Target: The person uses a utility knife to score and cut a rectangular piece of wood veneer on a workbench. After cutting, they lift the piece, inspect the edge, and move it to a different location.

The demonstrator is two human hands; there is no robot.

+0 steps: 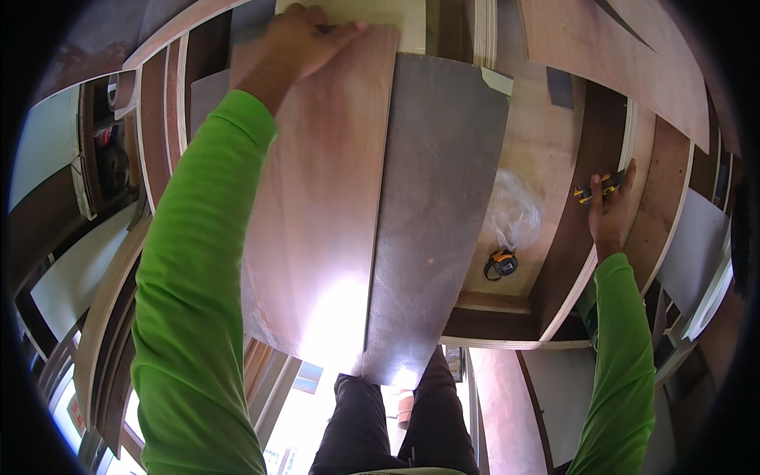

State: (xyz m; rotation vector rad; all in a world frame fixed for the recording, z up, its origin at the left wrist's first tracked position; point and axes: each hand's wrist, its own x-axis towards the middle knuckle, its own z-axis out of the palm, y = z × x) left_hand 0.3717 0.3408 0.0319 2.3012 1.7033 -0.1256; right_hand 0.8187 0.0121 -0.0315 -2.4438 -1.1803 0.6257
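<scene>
My left hand [299, 46] is at the far end of a light reddish-brown wood panel [321, 174]. Its fingers are bent together near the panel's top edge. A small dark bit shows between them, too blurred to name. Alongside that panel on the right lies a dark grey-brown board [439, 182], its near end close to my legs. My right hand [606, 214], out to the right, is closed around a black and yellow hand tool [603, 187], over the side wall of an open wooden frame. The tool's exact kind is unclear.
Inside the wooden frame [522, 343] sit a black and orange tape measure [501, 264] and crumpled clear plastic [514, 210]. Another thin wood panel [625, 55] lies at the far right. Wooden frames and boards stand along the left. Bright light glares off the panel's near end.
</scene>
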